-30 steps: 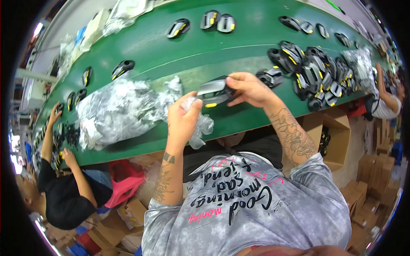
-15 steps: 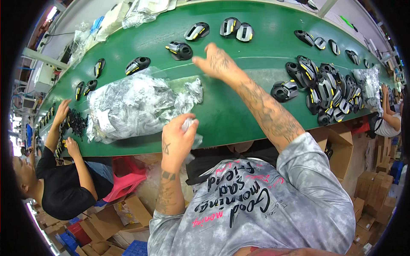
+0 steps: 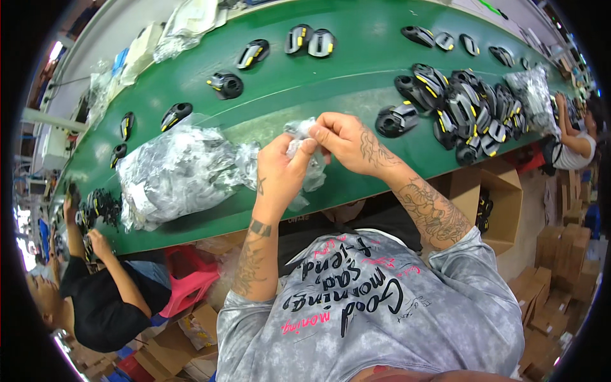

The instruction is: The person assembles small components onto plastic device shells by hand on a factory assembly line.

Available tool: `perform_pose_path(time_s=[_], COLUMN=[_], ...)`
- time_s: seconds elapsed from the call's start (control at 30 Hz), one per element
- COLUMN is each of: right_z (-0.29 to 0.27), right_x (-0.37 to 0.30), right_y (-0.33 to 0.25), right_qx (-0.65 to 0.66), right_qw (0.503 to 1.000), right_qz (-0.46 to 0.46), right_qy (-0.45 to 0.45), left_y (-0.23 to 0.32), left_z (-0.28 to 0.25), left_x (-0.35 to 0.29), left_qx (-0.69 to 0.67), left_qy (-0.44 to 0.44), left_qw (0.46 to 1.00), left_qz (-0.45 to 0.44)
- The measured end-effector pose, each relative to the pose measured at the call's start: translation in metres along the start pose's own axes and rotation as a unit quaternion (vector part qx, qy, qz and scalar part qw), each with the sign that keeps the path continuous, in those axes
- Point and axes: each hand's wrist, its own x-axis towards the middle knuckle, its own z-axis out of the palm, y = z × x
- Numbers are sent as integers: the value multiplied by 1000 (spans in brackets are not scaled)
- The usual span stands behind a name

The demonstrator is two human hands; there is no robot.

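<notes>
Close together in front of my chest, my left hand (image 3: 280,167) and my right hand (image 3: 347,144) pinch a crumpled clear plastic bag (image 3: 312,176) between their fingertips. Fingers of both are closed on the film. Left of my hands a large, stuffed clear bag (image 3: 175,177) lies on the green table (image 3: 337,86), its gathered end reaching toward my left hand. I cannot tell whether that end joins the film I hold. Beyond my hands, black-and-grey plastic shells with yellow accents, such as this shell (image 3: 225,84), lie spaced along the table.
On the right is a heap of similar shells (image 3: 468,108), with another filled plastic bag (image 3: 533,92) past it. An open carton (image 3: 499,210) stands below the table edge. A co-worker in black (image 3: 105,302) sits at left by a pink stool (image 3: 191,277); another person works far right.
My right hand has come back from near the far shells and now grips the film beside my left hand. My left hand has risen slightly. The whole view has shifted.
</notes>
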Motion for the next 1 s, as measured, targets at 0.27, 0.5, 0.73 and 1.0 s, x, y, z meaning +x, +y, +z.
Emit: perform_pose_path(time_s=[0.27, 0.5, 0.73, 1.0], right_z=[-50, -71, -69, -54], right_x=[-41, -52, -31, -28], right_y=[2, 6, -26, -18], right_qx=[78, 69, -145, -68], right_qw=[990, 989, 986, 994], right_qz=[75, -53, -73, -16], right_qy=[87, 120, -25, 85], left_y=[4, -4, 2, -3], left_z=[30, 26, 20, 26], left_x=[13, 10, 4, -6], left_qx=[-291, -438, -289, -332], left_qy=[-127, -83, -267, -176], left_qw=[943, 888, 917, 921], left_qz=[-99, -118, -70, -104])
